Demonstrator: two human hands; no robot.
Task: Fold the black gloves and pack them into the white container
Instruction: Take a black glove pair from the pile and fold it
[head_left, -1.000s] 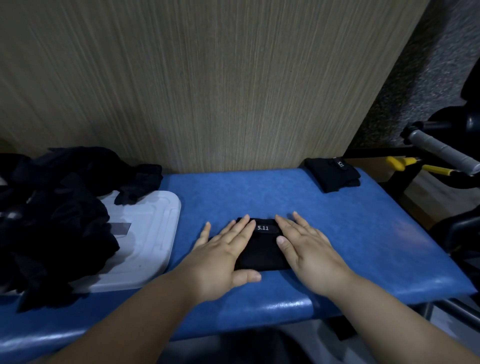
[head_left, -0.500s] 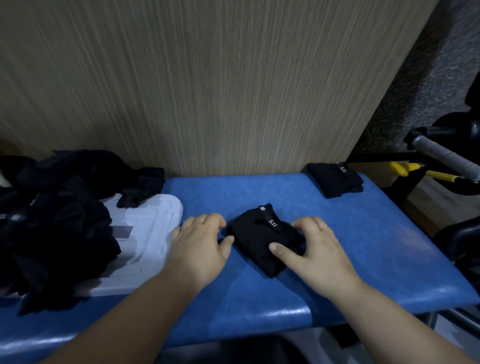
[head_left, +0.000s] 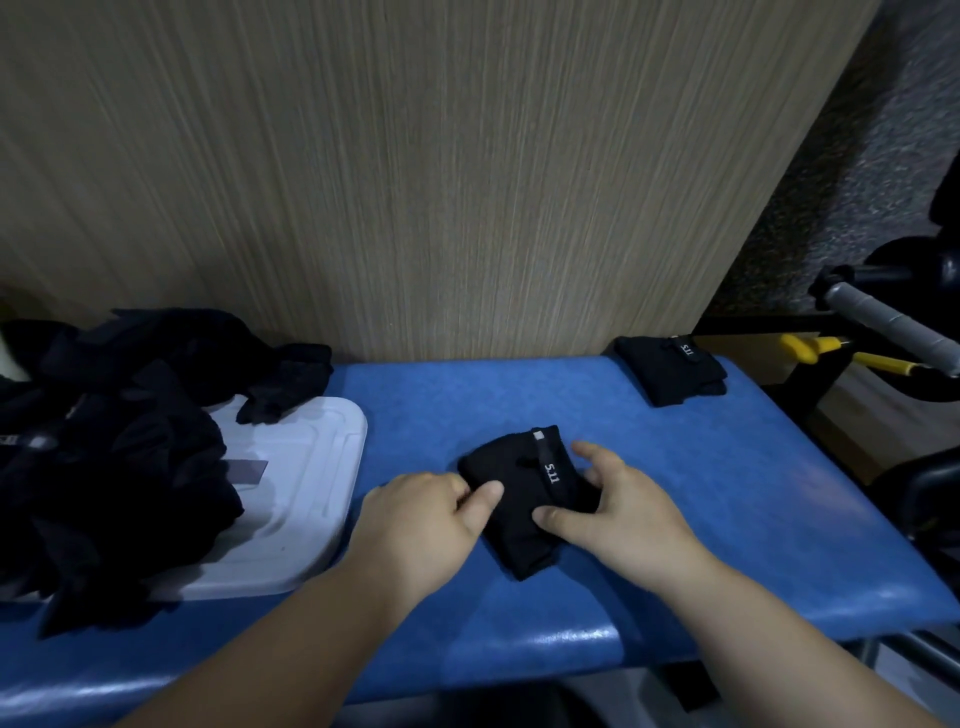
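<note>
A folded black glove (head_left: 524, 493) with a white-lettered strap lies turned at an angle in the middle of the blue bench (head_left: 727, 519). My left hand (head_left: 426, 525) pinches its left edge between thumb and curled fingers. My right hand (head_left: 618, 514) grips its right side, thumb on top and fingers curled round the far edge. A second folded black glove (head_left: 670, 371) sits at the bench's back right corner. A heap of loose black gloves (head_left: 104, 447) covers the left part of the white container lid (head_left: 301, 478).
A wood-grain panel (head_left: 415, 182) stands right behind the bench. At the right are a grey-wrapped bar (head_left: 883, 327), yellow-handled pliers (head_left: 831, 351) and black equipment. The bench's front edge runs just below my wrists.
My hands went from pressing flat on the folded glove to gripping its sides. The glove has turned from square to an angle, its strap now running away from me.
</note>
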